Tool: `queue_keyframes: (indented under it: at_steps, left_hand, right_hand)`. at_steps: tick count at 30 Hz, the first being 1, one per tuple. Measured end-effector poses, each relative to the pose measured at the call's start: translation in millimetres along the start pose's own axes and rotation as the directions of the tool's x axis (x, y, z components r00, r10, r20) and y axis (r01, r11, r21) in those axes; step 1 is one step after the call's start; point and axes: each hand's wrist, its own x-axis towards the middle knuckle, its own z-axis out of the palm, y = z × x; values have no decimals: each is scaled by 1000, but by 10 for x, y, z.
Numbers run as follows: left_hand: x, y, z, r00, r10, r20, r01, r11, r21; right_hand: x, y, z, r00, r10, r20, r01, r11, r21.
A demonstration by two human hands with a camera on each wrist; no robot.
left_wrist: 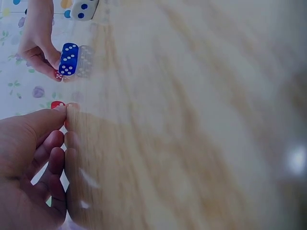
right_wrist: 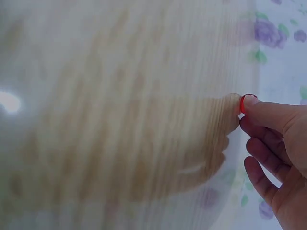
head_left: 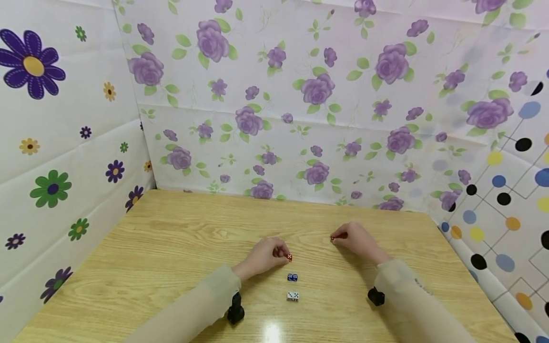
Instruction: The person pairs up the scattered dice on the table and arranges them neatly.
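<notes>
My left hand (head_left: pixel 262 257) rests on the wooden table (head_left: pixel 171 247), its fingertips pinching a red die (head_left: pixel 289 257) against the wood. My right hand (head_left: pixel 356 239) lies near it, off to the right and a little farther from me, pinching a second red die (head_left: pixel 332 238) at its fingertips. Just on my side of the left fingertips sits a blue die (head_left: pixel 292 277), and right behind that, closer to me, a white die (head_left: pixel 293 296). Both lie between my forearms, untouched.
</notes>
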Motion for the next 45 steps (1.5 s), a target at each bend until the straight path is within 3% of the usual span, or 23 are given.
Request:
queue_keyframes:
  at_steps: [9, 22, 34, 45]
  left_hand:
    - [-3, -12, -4, 1000, 8, -3, -8, 1000, -1]
    - [-1, -19, 4, 1000, 0, -4, -1, 1000, -8]
    - [8, -19, 2, 1000, 6, 2, -6, 1000, 6]
    - [14, -1, -13, 1000, -4, 5, 4, 1000, 12]
  right_hand:
    - [-3, -197, 144, 998, -52, 20, 51, 998, 29]
    - [-25, -455, 347, 993, -101, 59, 90, 982, 163]
    - [-25, -707, 500, 982, -178, 68, 161, 966, 204]
    - [-40, -836, 535, 986, -140, 86, 120, 972, 201]
